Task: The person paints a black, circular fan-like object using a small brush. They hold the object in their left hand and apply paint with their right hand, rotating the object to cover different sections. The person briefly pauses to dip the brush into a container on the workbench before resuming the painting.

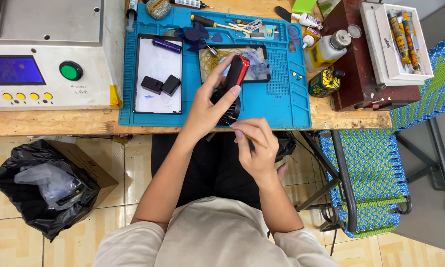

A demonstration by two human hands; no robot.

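Red-and-black ribbed device (231, 91) gripped in left hand (207, 106) (over blue mat (282, 106)); right hand (254, 148) pinches thin stick (252, 141).

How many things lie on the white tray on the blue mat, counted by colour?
Small black rectangular blocks: 2
Dark purple cylindrical cell: 1
Total: 3, all on the white tray of the blue silicone work mat.

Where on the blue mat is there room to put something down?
The blue mat is bare at its right front, beside the left hand holding the small fan. The white tray has room around the two black blocks. The mat's back edge, by the screwdriver, is crowded.
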